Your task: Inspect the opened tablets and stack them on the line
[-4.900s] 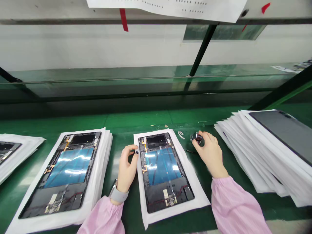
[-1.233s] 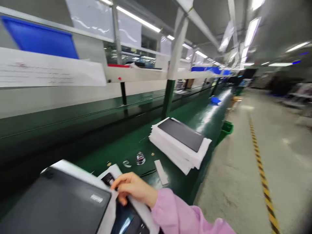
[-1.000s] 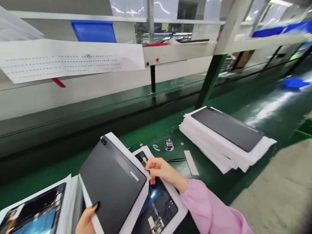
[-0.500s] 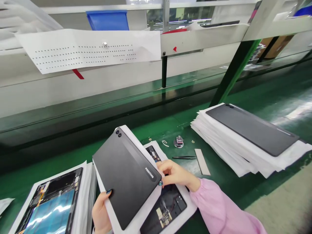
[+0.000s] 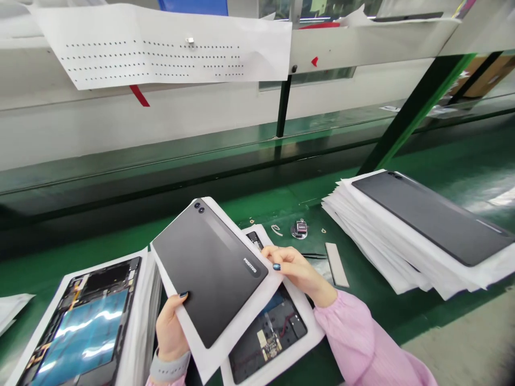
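Observation:
A dark grey tablet back cover point(image 5: 209, 268), marked POSITIVO and with two camera rings, lies face up on a white foam sleeve point(image 5: 225, 351). My left hand point(image 5: 172, 328) grips the cover and sleeve at the near left edge, thumb on top. My right hand point(image 5: 292, 268) pinches the sleeve's right corner, just off the cover; its fingertips are partly hidden beneath. Under them lies an opened tablet point(image 5: 269, 338) with its circuit board and red wire showing, resting on another white sleeve point(image 5: 277, 370). The raised cover and sleeve hide much of it.
At left, another opened tablet point(image 5: 86, 321) tops a pile of sleeves. On the right, a grey back cover point(image 5: 434, 214) lies on a stack of white sleeves point(image 5: 374, 241). Black tweezers point(image 5: 314, 255), a pale flat strip point(image 5: 337, 265) and a small round part point(image 5: 300, 229) lie between.
My right hand has shifted from the cover's corner onto the sleeve's corner. More of the sleeve's right edge shows. The camera view has tilted down and a little left.

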`<action>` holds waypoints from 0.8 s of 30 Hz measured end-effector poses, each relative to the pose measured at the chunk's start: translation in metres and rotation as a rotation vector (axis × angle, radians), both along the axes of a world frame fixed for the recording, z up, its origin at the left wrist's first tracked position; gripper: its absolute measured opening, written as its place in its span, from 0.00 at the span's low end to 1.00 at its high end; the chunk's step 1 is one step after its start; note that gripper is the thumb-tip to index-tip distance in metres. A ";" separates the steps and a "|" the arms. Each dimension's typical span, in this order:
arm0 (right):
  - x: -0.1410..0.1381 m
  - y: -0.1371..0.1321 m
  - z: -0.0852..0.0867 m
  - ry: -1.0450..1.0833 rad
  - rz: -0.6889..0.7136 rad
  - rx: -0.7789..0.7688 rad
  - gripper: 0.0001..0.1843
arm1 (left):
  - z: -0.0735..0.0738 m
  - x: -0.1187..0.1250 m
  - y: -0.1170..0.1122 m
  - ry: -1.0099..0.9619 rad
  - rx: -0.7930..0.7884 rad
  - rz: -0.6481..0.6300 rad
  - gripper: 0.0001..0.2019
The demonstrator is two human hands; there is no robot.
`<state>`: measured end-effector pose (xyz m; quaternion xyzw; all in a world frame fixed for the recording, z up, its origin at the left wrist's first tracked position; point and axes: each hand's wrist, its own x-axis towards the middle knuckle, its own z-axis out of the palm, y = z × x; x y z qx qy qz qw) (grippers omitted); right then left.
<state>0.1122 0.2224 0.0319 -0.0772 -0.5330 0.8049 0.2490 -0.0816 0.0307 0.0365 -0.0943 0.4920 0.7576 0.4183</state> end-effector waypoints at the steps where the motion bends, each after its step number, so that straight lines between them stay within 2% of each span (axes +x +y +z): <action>1: 0.000 0.000 0.000 -0.011 -0.012 -0.027 0.24 | 0.002 0.001 0.001 -0.060 -0.045 0.027 0.03; 4: -0.002 -0.002 0.001 -0.046 -0.016 -0.112 0.15 | 0.006 0.003 0.004 -0.149 -0.105 0.063 0.03; 8: -0.004 -0.005 0.000 -0.089 -0.004 -0.188 0.22 | 0.007 0.006 0.006 -0.123 -0.116 0.022 0.03; 15: -0.003 -0.002 0.003 -0.130 -0.116 -0.218 0.15 | 0.015 0.009 0.010 -0.116 -0.166 -0.032 0.07; 19: -0.005 -0.001 0.003 -0.155 -0.121 -0.259 0.14 | 0.019 0.008 0.014 -0.126 -0.186 -0.072 0.08; 24: -0.006 -0.004 0.006 -0.171 -0.120 -0.291 0.14 | 0.018 0.007 0.014 -0.132 -0.145 -0.105 0.08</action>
